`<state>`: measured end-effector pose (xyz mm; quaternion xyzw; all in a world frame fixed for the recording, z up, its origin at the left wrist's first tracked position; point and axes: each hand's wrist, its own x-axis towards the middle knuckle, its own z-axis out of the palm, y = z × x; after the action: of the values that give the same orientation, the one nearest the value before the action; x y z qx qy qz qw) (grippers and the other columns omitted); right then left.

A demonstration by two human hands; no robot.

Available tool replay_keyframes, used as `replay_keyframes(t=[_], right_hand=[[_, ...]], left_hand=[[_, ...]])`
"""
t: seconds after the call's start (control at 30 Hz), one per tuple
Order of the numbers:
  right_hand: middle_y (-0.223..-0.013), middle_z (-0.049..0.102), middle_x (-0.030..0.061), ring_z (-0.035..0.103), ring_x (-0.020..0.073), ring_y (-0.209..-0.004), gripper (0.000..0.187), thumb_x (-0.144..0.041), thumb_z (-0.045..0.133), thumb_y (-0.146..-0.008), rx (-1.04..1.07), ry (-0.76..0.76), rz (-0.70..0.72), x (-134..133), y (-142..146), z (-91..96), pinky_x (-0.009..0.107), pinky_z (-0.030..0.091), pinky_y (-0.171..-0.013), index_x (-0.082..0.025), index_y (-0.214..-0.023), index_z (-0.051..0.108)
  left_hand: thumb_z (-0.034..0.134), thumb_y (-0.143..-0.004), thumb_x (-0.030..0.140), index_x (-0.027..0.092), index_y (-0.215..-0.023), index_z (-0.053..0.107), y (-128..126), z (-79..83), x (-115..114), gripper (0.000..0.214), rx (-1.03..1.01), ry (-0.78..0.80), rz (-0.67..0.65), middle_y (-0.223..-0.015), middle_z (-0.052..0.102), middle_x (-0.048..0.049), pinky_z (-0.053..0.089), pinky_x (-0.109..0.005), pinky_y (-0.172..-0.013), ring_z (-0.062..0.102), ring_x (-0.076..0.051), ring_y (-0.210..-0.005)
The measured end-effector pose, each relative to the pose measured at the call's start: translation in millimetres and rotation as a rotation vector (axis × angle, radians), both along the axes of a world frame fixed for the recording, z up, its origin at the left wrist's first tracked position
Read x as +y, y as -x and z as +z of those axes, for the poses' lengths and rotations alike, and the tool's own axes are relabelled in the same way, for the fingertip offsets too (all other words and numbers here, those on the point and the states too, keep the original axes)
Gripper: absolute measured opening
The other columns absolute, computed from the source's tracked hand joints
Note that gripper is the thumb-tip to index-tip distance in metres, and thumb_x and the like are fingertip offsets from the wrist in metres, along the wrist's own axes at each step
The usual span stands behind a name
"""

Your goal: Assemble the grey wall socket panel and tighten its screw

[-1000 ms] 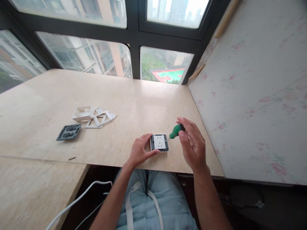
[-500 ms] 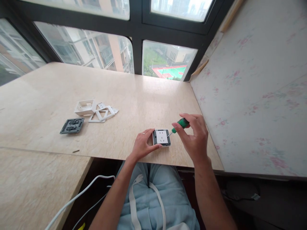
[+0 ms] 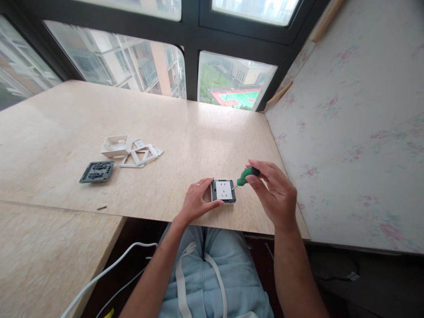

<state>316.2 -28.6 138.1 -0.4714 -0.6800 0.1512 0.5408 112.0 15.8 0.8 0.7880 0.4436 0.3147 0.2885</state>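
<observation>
A wall socket (image 3: 224, 190) with a white face and grey surround sits in a white box near the counter's front edge. My left hand (image 3: 198, 199) grips it from the left, with the thumb along the near side and fingers at the far left corner. Between the thumb and fingers of my right hand (image 3: 273, 190) is a screwdriver (image 3: 245, 176) with a green and black handle. Its shaft slants down to the left, and the tip meets the right side of the grey surround.
On the left of the counter (image 3: 185, 132) lie a white open box (image 3: 115, 146), several white frames (image 3: 141, 155) and a grey socket back (image 3: 97, 172). A small dark screw-like piece (image 3: 102, 207) rests near the front seam. Wallpapered wall (image 3: 347, 154) bounds the right; a white cable (image 3: 109, 269) hangs below.
My right hand has shifted slightly right and its hold on the screwdriver handle has changed, the black end showing more. The left hand and socket stay in place. The view has tilted slightly.
</observation>
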Motion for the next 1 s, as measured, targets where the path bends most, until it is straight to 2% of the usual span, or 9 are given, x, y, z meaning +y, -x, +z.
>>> replay_keyframes(t=[0.13,0.27,0.37,0.43,0.63,0.73,0.8,0.9,1.0], right_hand=[[-0.098,0.065,0.0044,0.064,0.0182,-0.086,0.023,-0.022,0.073,-0.090,-0.167,-0.136,-0.133,10.4,0.9,3.1,0.034,0.057,-0.071,-0.028,-0.113,0.070],[-0.096,0.065,0.0053,0.065,0.0196,-0.087,0.014,-0.027,0.067,-0.095,-0.214,-0.143,-0.183,15.7,-1.1,-0.4,0.036,0.057,-0.077,-0.026,-0.109,0.068],[-0.120,0.068,0.0077,0.067,0.0231,-0.109,0.029,-0.028,0.051,-0.103,-0.069,-0.014,-0.084,15.0,-3.2,-8.3,0.044,0.057,-0.094,-0.029,-0.130,0.060],[-0.139,0.062,0.0065,0.062,0.0248,-0.125,0.039,-0.027,0.044,-0.105,0.061,0.057,0.025,12.7,-4.5,-12.2,0.048,0.053,-0.104,-0.034,-0.143,0.052],[-0.150,0.055,0.0038,0.060,0.0267,-0.131,0.040,-0.025,0.052,-0.103,0.199,0.165,0.196,4.2,-10.6,-6.9,0.049,0.055,-0.104,-0.036,-0.141,0.057],[-0.134,0.066,0.0043,0.068,0.0245,-0.117,0.033,-0.025,0.061,-0.098,0.199,0.172,0.176,4.4,-13.6,-3.7,0.043,0.062,-0.092,-0.033,-0.130,0.065],[-0.115,0.071,0.0036,0.071,0.0226,-0.103,0.028,-0.027,0.070,-0.093,0.145,0.149,0.085,6.8,-14.8,-3.3,0.041,0.063,-0.085,-0.031,-0.121,0.068],[-0.092,0.066,0.0011,0.067,0.0194,-0.083,0.026,-0.034,0.081,-0.083,-0.049,0.030,-0.136,12.4,-15.1,-4.8,0.038,0.060,-0.078,-0.027,-0.103,0.067],[-0.079,0.057,-0.0004,0.059,0.0166,-0.071,0.018,-0.036,0.074,-0.089,-0.222,-0.122,-0.283,17.2,-14.2,-8.6,0.034,0.054,-0.068,-0.025,-0.089,0.060]], left_hand=[[0.075,-0.080,0.061,0.025,-0.142,0.050,0.3,1.0,-0.4,0.077,0.011,-0.002,0.001,-0.144,0.060,-0.0126,0.043,-0.050,-0.108,0.057,-0.033,-0.132],[0.076,-0.079,0.062,0.024,-0.142,0.050,0.5,1.3,-0.5,0.077,0.015,0.001,0.000,-0.144,0.059,-0.0133,0.043,-0.050,-0.108,0.056,-0.033,-0.132],[0.076,-0.079,0.062,0.023,-0.141,0.050,0.5,1.0,-0.4,0.078,0.012,-0.002,0.003,-0.144,0.060,-0.0133,0.043,-0.049,-0.108,0.056,-0.033,-0.132],[0.077,-0.078,0.062,0.023,-0.141,0.050,0.5,0.8,-0.4,0.078,0.013,-0.006,0.003,-0.143,0.060,-0.0137,0.043,-0.049,-0.107,0.057,-0.033,-0.132],[0.076,-0.079,0.062,0.023,-0.141,0.050,0.5,0.3,-0.7,0.078,0.016,-0.006,0.003,-0.144,0.060,-0.0139,0.043,-0.050,-0.108,0.057,-0.033,-0.132],[0.076,-0.079,0.062,0.023,-0.141,0.050,0.3,1.0,-0.6,0.078,0.017,-0.001,0.003,-0.144,0.060,-0.0138,0.043,-0.050,-0.108,0.057,-0.033,-0.132],[0.076,-0.078,0.062,0.023,-0.141,0.050,0.1,1.9,-0.5,0.078,0.023,0.003,0.005,-0.144,0.060,-0.0138,0.043,-0.050,-0.108,0.057,-0.034,-0.132],[0.076,-0.079,0.061,0.024,-0.142,0.050,-0.2,2.9,-0.6,0.078,0.030,0.007,0.006,-0.144,0.060,-0.0137,0.043,-0.050,-0.108,0.057,-0.034,-0.131],[0.076,-0.079,0.061,0.026,-0.143,0.050,-0.1,2.4,-0.9,0.078,0.030,0.006,0.007,-0.145,0.059,-0.0135,0.043,-0.051,-0.109,0.056,-0.034,-0.133]])
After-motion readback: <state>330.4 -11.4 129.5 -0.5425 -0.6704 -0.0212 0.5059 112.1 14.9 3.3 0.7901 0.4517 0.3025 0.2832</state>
